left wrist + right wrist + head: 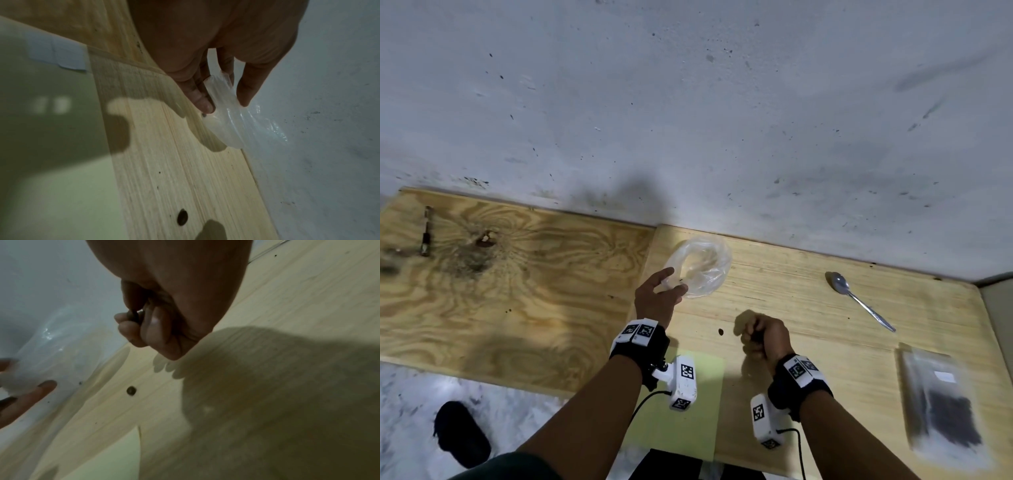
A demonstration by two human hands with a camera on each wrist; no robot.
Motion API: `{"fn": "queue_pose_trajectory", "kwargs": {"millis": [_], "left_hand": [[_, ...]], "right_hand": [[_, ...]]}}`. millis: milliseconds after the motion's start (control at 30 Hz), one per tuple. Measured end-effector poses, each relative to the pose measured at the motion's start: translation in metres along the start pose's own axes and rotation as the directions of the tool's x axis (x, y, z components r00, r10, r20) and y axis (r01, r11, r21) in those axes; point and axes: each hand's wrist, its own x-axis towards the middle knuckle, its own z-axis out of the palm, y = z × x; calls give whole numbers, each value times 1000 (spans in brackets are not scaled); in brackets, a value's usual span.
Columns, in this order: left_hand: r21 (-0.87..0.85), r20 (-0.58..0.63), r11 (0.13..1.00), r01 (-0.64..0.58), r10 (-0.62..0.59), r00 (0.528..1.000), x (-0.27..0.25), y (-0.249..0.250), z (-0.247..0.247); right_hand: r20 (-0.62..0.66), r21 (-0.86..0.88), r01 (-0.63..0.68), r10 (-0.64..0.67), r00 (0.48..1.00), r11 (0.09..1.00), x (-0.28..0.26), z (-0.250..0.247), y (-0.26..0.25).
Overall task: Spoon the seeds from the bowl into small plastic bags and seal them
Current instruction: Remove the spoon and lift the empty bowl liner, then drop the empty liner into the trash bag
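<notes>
Forearms fill the bottom of the head view, and above them the left hand [657, 296] reaches up-frame to the near edge of a clear plastic bag [700, 265] lying on the table [791, 294] at centre frame, close to the wall. The right hand [763, 337] sits lower and to the right, balled into a fist, well apart from the bag. A spoon [859, 299] lies at right of centre, its bowl toward the upper left and handle running to the lower right; it is nearer the right hand. At the lower right edge lies a filled packet [945, 411] with dark contents, blurred. One loose seed [720, 331] rests between the two hands. No bowl shows in any view. In the left wrist view, the left hand's fingers [202, 99] and thumb pinch a bunched corner of the bag, which trails away toward the lower right of the frame, limp over the table's far edge. In the right wrist view, the right hand's fingers [133, 332] are curled tight and appear to pinch something small and dark, perhaps seeds, though blur leaves that uncertain. The bag lies at left of that frame, so a drop-in likely needs the right hand to travel left toward an opened mouth.
</notes>
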Motion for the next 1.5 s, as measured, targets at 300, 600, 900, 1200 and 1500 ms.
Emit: {"fn": "queue_pose_trajectory", "kwargs": {"millis": [300,600,900,1200,1500], "left_hand": [[16,8,1000,1,-1,1000,-9,-6,-10],[19,7,1000,6,-6,1000,-6,-7,-18],[89,112,996,17,-27,993,-9,-8,-1],[307,448,939,-152,-1,894,-74,-31,91],[401,742,873,-278,-132,657,-223,-105,208]], "right_hand": [[41,-678,265,-325,945,685,0,18,20],[57,-806,273,-390,919,525,2,30,25],[-209,-233,158,-208,955,960,-20,4,7],[-408,41,204,-170,897,978,-65,-111,14],[-640,102,374,-227,734,922,-183,-285,89]]}}
